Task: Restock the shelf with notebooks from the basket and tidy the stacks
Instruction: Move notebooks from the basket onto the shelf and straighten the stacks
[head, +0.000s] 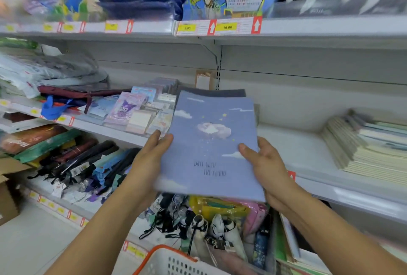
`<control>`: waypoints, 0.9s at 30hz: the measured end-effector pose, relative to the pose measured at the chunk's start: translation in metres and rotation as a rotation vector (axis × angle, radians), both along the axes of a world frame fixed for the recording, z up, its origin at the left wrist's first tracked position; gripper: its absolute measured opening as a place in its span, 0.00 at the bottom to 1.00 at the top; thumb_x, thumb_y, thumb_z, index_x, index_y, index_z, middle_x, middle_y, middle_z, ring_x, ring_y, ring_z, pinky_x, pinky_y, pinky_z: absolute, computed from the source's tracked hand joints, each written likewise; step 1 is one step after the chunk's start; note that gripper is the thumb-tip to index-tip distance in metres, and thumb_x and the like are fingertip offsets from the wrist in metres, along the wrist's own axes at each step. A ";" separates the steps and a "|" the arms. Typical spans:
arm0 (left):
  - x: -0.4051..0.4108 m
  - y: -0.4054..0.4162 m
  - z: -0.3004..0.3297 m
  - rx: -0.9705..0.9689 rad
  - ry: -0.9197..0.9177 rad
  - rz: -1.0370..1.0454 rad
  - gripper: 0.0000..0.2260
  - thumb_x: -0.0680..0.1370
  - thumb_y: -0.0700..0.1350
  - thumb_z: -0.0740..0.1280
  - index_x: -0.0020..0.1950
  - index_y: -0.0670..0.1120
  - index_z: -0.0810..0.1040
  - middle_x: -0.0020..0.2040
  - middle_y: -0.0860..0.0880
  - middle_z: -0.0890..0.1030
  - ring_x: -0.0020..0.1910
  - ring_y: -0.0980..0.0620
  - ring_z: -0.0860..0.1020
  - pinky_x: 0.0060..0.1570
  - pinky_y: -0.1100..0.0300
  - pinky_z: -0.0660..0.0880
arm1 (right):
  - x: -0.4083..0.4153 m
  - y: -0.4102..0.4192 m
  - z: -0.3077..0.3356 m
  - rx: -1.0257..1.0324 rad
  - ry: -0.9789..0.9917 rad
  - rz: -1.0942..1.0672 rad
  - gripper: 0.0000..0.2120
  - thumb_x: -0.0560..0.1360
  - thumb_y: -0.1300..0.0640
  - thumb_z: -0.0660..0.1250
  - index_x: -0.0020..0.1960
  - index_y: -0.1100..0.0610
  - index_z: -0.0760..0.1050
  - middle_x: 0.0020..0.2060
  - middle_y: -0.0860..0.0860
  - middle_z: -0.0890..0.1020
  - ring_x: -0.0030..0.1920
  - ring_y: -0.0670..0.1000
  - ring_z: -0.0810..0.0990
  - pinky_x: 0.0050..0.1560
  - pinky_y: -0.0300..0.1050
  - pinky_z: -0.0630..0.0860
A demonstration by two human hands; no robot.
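While both hands are gripping the blue notebook [211,142] at its sides, left hand [147,160] and right hand [267,165] thumbs on top, its long axis is pointing toward mid-frame shelf [297,142]

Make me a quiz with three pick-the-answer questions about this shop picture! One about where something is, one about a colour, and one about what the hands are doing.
1. Where is the basket?
A. On the top shelf
B. Low down in front of the person, at the bottom of the view
C. On the shelf beside the pale stack

2. What colour is the cover of the notebook being held?
A. Red
B. Green
C. Blue with white clouds

3. How is the notebook held?
A. By both hands, one at each side edge
B. By one hand only
C. By no hand, lying in the basket

Answers:
1 B, its white mesh and orange rim show at the bottom edge.
2 C, the cover is blue with clouds.
3 A, the left hand and right hand each have a grip on one side.
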State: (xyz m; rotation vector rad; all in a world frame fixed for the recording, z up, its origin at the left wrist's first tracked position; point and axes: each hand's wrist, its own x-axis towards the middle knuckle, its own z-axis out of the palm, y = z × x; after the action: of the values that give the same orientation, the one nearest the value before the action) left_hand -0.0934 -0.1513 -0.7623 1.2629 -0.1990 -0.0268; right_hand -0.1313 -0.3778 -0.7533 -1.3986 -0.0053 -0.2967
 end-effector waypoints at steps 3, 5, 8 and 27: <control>0.000 0.002 0.004 -0.155 0.004 -0.007 0.27 0.79 0.54 0.65 0.77 0.53 0.62 0.70 0.52 0.73 0.62 0.46 0.78 0.58 0.46 0.78 | 0.040 -0.006 0.035 0.088 0.064 -0.102 0.06 0.81 0.62 0.64 0.58 0.59 0.75 0.51 0.54 0.84 0.36 0.50 0.84 0.33 0.46 0.83; -0.002 0.003 -0.001 -0.147 0.010 0.030 0.22 0.81 0.52 0.62 0.74 0.53 0.65 0.67 0.53 0.76 0.60 0.46 0.80 0.56 0.47 0.78 | 0.075 -0.011 0.056 0.130 0.154 -0.108 0.10 0.81 0.65 0.62 0.61 0.63 0.74 0.51 0.56 0.82 0.33 0.49 0.82 0.30 0.43 0.81; -0.005 0.004 -0.009 -0.090 0.027 0.049 0.17 0.81 0.52 0.62 0.70 0.53 0.69 0.64 0.54 0.77 0.57 0.48 0.82 0.53 0.49 0.79 | 0.107 -0.022 0.070 -0.010 0.303 -0.067 0.11 0.82 0.67 0.58 0.63 0.64 0.72 0.41 0.54 0.78 0.37 0.49 0.77 0.26 0.43 0.79; -0.006 0.008 -0.015 0.104 0.059 0.146 0.12 0.80 0.46 0.66 0.64 0.54 0.76 0.56 0.56 0.80 0.51 0.52 0.83 0.43 0.58 0.80 | 0.150 -0.049 0.046 -1.569 0.139 -0.080 0.35 0.77 0.32 0.56 0.78 0.49 0.60 0.77 0.55 0.64 0.76 0.57 0.62 0.76 0.52 0.58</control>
State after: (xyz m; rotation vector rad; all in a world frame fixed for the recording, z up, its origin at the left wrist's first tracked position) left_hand -0.0993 -0.1429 -0.7770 1.3756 -0.0550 0.0518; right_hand 0.0182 -0.4266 -0.7073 -2.9805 -0.0824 -0.2430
